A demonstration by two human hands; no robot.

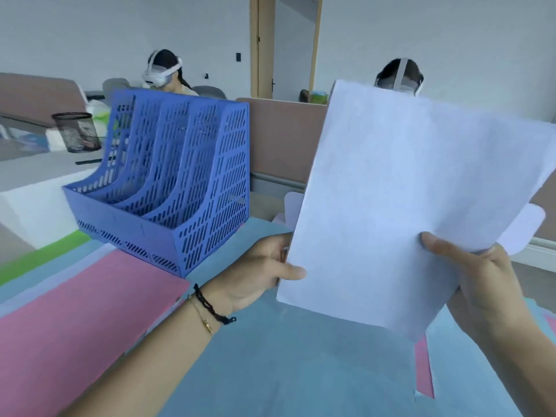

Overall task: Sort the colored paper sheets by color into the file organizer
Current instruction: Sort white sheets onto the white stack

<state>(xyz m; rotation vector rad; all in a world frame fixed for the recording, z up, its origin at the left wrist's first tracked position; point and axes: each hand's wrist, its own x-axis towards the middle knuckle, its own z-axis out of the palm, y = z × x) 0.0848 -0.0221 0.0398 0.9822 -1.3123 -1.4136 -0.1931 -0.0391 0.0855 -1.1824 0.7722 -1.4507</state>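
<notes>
At the far left of the worktop [36,206], behind everything else, a black mesh pen cup [77,132] stands apart from the sorting, with a green sheet [42,255] showing only as a strip at the worktop's edge. Nearer the person lies a pink sheet [81,320], flat and spread over paler sheets, waiting its turn. Just beyond its far corner sits the blue file organizer [168,188], its open slots facing the person and angled to the left, so a sheet can be slid in from the front and top; through the perforated walls no paper can be made out inside, so the sorting seems to be at its start. Below it a large blue-grey sheet [270,362] covers the middle of the worktop. Over this the left hand [258,275], a black bracelet [210,305] on its wrist, pinches the left edge of a pale lavender sheet [400,200], thumb on the near face. That sheet is held well above the worktop, tilted up toward the person, likely to square it and read its colour before choosing a slot. Its lower right edge is gripped by the right hand [478,284], thumb in front and fingers hidden behind; two grips keep the limp paper from folding. Another pink sheet [422,365] peeks out beneath.
</notes>
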